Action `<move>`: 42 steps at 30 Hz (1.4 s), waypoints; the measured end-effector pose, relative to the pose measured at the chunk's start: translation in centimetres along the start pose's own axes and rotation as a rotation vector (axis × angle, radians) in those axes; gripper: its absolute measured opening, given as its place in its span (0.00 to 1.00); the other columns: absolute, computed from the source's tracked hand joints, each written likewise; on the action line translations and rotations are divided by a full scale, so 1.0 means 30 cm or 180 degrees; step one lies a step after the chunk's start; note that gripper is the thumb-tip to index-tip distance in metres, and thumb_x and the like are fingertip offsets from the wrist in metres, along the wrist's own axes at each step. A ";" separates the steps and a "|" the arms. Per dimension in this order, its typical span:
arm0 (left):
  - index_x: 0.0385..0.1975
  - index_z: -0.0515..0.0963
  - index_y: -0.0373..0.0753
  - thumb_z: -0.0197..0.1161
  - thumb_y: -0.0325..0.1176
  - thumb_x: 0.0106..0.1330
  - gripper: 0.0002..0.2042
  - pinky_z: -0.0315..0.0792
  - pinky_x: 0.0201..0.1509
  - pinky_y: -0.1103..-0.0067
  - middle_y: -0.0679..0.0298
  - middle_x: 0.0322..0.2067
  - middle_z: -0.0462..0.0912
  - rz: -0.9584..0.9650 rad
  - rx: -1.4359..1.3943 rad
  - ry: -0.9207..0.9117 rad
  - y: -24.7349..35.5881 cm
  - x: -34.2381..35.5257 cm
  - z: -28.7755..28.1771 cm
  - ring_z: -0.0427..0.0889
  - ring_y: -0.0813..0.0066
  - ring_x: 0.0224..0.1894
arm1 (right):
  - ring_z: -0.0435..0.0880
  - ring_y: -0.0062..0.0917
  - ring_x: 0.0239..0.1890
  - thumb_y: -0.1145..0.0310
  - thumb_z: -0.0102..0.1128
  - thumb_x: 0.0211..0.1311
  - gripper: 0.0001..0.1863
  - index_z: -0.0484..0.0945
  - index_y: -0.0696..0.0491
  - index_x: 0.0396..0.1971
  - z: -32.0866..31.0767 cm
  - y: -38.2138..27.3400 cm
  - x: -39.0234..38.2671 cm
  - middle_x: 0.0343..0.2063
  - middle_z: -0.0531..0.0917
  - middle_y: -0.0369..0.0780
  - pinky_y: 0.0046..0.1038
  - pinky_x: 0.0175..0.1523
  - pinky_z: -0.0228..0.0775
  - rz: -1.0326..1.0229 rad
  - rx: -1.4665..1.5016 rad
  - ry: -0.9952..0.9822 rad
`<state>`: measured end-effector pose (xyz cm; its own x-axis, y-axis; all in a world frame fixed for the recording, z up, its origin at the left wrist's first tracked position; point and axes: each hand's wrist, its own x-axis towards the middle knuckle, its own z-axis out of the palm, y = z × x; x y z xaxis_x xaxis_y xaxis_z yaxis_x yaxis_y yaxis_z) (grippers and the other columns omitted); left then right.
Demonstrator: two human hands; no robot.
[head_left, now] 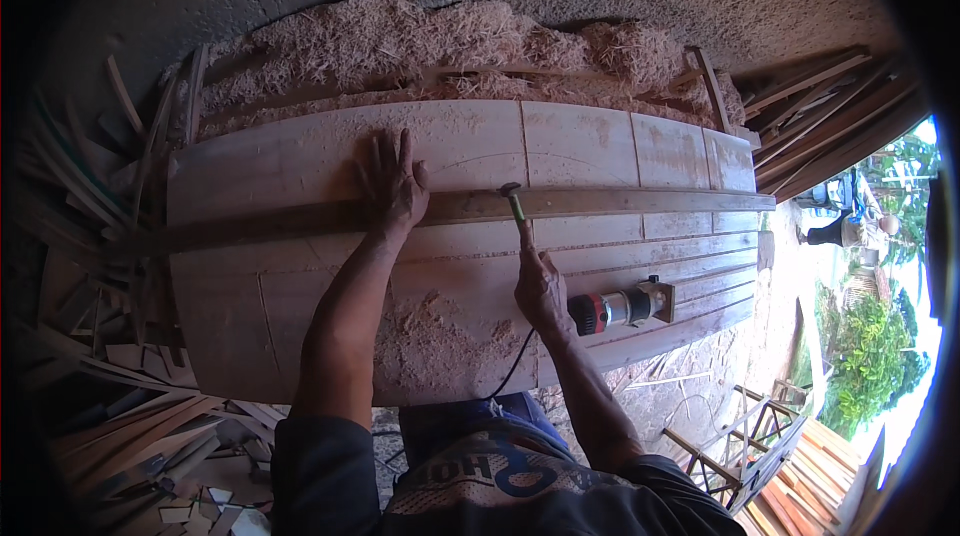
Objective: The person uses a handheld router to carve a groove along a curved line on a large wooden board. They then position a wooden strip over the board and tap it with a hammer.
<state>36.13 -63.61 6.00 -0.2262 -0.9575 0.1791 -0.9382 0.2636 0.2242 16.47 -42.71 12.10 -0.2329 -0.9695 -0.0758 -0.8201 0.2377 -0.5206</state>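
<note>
A long wooden strip runs left to right across a broad, pale wooden panel with grooves cut in it. My left hand lies over the strip with its fingers spread onto the panel beyond. In my right hand is a hammer, gripped by its handle, with its head over the strip. Whether the head touches the wood I cannot tell. A red and silver handheld router lies on its side on the panel, just right of my right hand.
Wood shavings are heaped along the panel's far side, below a rough wall. Sawdust lies on the panel near me. A black cord hangs over the near edge. Offcuts fill the left, and stacked boards stand at right.
</note>
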 end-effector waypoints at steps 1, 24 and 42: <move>0.76 0.54 0.50 0.47 0.48 0.75 0.31 0.41 0.77 0.44 0.53 0.76 0.54 -0.0025 -0.0020 -0.0067 0.005 -0.015 0.000 0.49 0.52 0.78 | 0.81 0.50 0.29 0.79 0.47 0.63 0.43 0.46 0.43 0.78 0.006 0.002 0.007 0.32 0.79 0.53 0.48 0.34 0.76 0.0123 -0.0076 -0.0047; 0.74 0.59 0.45 0.54 0.47 0.74 0.30 0.40 0.77 0.46 0.49 0.76 0.54 0.0072 -0.0954 0.0207 -0.052 -0.017 -0.053 0.50 0.53 0.78 | 0.81 0.51 0.28 0.69 0.47 0.76 0.29 0.57 0.48 0.74 0.145 -0.150 -0.050 0.31 0.81 0.55 0.45 0.30 0.69 0.0316 0.0496 0.0574; 0.73 0.57 0.36 0.55 0.60 0.71 0.40 0.70 0.65 0.64 0.49 0.62 0.77 -0.3835 -0.0602 0.1436 -1.583 -0.308 -0.284 0.77 0.51 0.61 | 0.72 0.21 0.21 0.72 0.60 0.68 0.31 0.62 0.58 0.69 0.635 -0.523 -0.138 0.23 0.76 0.37 0.27 0.26 0.64 0.0080 0.1580 0.0054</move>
<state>85.00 -66.29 1.87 0.8700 -0.4883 0.0679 -0.4288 -0.6817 0.5928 40.26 -43.55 4.39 -0.2613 -0.9618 -0.0820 -0.4672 0.2003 -0.8611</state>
